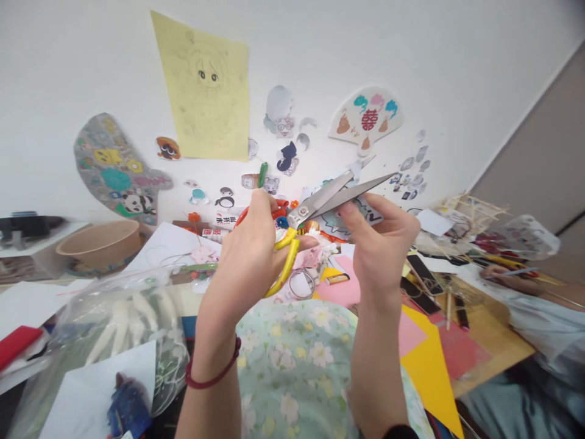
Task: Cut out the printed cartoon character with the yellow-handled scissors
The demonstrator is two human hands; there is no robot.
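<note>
My left hand [258, 253] is wrapped round the red and yellow handles of a pair of scissors [326, 198]. The blades are parted and point up to the right. In my right hand [381, 241] the thumb and fingers pinch a paper cutout [336, 222] with a teal outlined drawing. That paper lies at the blades, partly hidden behind them and my thumb. Whether the blades touch the paper's edge, I cannot tell. Below the hands are pink paper [340, 283], a roll of clear tape [301, 283] and a small yellow tube [337, 278].
A beige bowl [100, 238] and a plastic bag [123, 323] are on the left. Yellow card [432, 366] and dark sticks lie to the right. Another person's hand [507, 277] holds a pen at the far right. Drawings cover the wall, including a yellow sheet [212, 110].
</note>
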